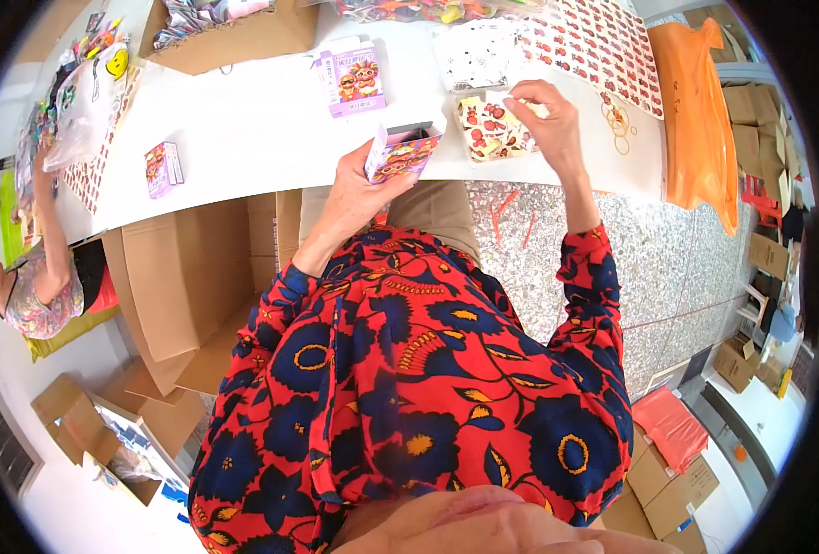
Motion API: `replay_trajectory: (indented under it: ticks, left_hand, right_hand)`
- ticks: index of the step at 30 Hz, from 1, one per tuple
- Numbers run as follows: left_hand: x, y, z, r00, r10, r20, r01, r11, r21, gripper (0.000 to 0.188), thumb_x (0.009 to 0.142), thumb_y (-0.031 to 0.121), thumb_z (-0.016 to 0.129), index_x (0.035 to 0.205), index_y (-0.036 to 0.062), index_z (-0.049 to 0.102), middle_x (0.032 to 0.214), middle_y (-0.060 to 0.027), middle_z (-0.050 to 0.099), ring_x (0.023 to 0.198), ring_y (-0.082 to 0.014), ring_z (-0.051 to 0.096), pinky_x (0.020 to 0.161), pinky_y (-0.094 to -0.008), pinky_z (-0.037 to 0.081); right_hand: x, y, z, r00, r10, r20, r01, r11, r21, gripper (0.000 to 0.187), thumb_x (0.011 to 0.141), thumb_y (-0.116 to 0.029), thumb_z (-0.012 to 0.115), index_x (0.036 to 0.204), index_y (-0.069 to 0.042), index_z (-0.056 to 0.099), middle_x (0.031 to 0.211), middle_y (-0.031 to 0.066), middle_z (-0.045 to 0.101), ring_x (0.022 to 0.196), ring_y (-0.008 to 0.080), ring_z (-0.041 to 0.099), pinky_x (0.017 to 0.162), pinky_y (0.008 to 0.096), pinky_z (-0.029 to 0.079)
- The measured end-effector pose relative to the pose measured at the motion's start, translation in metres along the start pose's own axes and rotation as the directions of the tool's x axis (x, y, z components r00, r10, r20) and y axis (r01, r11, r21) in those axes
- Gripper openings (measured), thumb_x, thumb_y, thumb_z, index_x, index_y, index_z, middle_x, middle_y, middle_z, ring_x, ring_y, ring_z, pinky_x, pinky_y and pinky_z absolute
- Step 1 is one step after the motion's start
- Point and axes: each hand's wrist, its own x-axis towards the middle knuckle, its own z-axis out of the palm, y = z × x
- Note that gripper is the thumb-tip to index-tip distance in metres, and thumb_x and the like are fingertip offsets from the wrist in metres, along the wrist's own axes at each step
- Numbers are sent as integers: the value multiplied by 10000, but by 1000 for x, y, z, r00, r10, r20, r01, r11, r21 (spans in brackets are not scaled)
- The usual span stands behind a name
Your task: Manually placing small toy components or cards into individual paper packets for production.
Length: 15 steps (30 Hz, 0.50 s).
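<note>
My left hand (359, 189) holds a small open purple carton (400, 150) at the near edge of the white table (243, 138). My right hand (546, 115) pinches the top of a stack of sticker sheets (491, 129) printed with red cartoon figures, lying on the table just right of the carton. My forearms in red and blue flowered sleeves come up from below.
Two more purple cartons, a taller one (352, 78) and a small one (163, 169), stand on the table. Large sticker sheets (603, 51) and an orange plastic bag (696, 111) lie at the right. A cardboard box (234, 37) sits at the back; another person (40, 277) works at the left.
</note>
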Motion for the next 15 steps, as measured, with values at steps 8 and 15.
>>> replay_trajectory:
  ticks: [8,15]
  left_hand:
    - [5,-3,10,995,83,62,-87,994,69,370,783,80,678,1131,-11,593,985,-32,641,899,-76,557,810,-246,456]
    - [4,1,14,991,90,97,-97,993,72,368,774,78,688,1125,10,604,961,-32,649,875,-79,564,790,-239,463]
  right_hand:
    - [2,-84,-15,963,-220,155,190,964,185,116,766,13,668,872,-34,669,1009,59,612,918,145,573,796,263,452]
    - [-6,-98,6,926,-291,240,269,956,121,140,742,-68,698,879,-101,697,1097,41,607,1013,210,532,798,318,453]
